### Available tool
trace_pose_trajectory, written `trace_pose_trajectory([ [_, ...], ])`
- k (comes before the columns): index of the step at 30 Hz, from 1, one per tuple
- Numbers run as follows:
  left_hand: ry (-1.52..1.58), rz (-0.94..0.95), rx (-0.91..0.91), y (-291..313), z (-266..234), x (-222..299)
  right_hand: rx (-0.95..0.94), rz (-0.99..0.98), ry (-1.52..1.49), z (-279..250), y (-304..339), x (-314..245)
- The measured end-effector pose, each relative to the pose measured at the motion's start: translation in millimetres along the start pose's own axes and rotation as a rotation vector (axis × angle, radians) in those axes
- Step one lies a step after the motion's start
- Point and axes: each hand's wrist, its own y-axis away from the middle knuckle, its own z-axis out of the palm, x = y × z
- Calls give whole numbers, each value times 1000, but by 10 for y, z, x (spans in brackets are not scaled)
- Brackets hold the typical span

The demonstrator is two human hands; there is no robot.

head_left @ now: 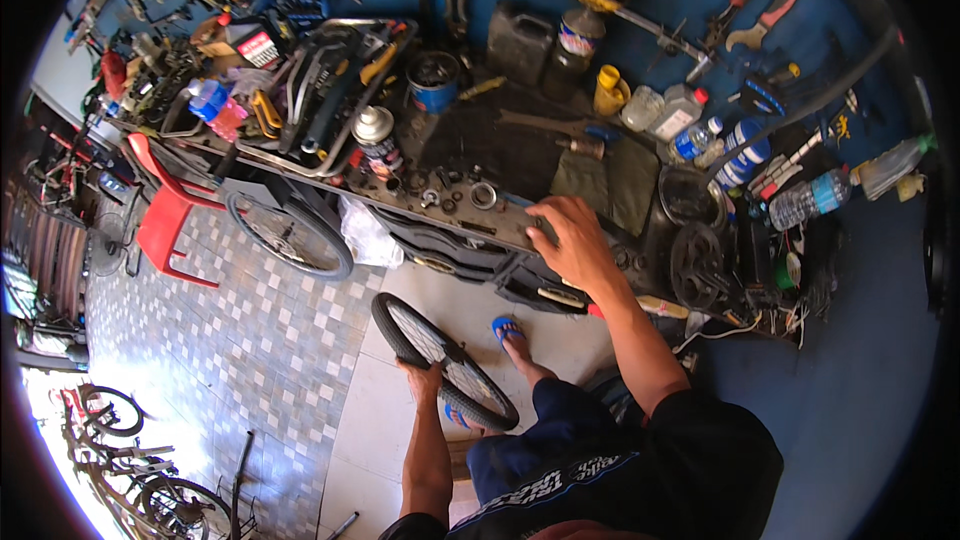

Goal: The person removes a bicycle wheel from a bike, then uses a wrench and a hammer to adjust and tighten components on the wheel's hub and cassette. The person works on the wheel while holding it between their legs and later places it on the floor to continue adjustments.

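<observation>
My left hand (420,378) grips the rim and black tyre of a bicycle wheel (445,350). The wheel is tilted in front of my legs, over the pale floor tiles. At the front edge of the workbench (510,230) is my right hand (570,235). Its thumb and forefinger are apart, and I make out nothing held between them. Just left of that hand, a round metal ring (483,196) and several small metal parts (440,195) lie on the bench top. Beyond it lies a dark cloth (605,185).
A spray can (375,135), a blue tin (433,85) and a dark jerrycan (520,45) stand on the bench. Bottles (695,140) and a crankset (697,265) crowd its right end. Another wheel (290,235) and a red chair (165,210) are at left, bicycles (150,470) lower left.
</observation>
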Motion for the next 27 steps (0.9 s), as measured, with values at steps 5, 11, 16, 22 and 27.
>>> trace_pose_trajectory([
  [5, -41, -120, -30, 187, -92, -126, 21, 23, 34, -361, 33, -92],
  [11, -28, -222, -24, 333, -204, -284, 108, -73, 12, -618, -136, -460],
  [16, -49, -276, 3, 282, -280, -282, 139, -158, -62, -724, -199, -880],
  [22, 51, -325, 11, 533, -162, -625, 96, -197, -114, -706, -151, -1187],
  [27, 113, -296, -2, 606, -125, -936, 51, -226, -151, -661, -65, -1237],
])
